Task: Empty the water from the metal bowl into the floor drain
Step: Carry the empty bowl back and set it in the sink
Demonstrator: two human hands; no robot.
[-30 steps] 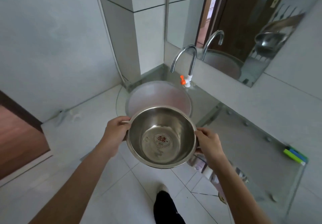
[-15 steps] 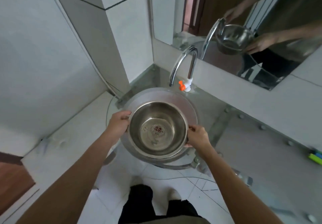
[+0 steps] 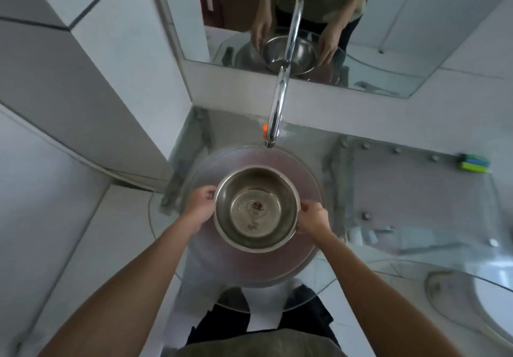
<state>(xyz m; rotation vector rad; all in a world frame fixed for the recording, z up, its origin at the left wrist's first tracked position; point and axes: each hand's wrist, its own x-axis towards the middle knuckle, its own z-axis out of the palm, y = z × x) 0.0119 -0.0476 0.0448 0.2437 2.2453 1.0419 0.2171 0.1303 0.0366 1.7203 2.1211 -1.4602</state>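
Both forearms reach forward from the bottom of the frame. Left hand (image 3: 200,208) grips the left rim of the metal bowl (image 3: 256,209), right hand (image 3: 313,217) the right rim, fingers curled over the edge. Bowl is upright, level, over the round glass basin (image 3: 308,178) (touching it or held just above: cannot tell). Red mark on the bowl's bottom; water level unclear. Beyond: chrome faucet (image 3: 279,101) with its spout at the basin's far edge, green-blue sponge (image 3: 473,163) far right on the glass counter (image 3: 416,190), then the mirror (image 3: 388,23).
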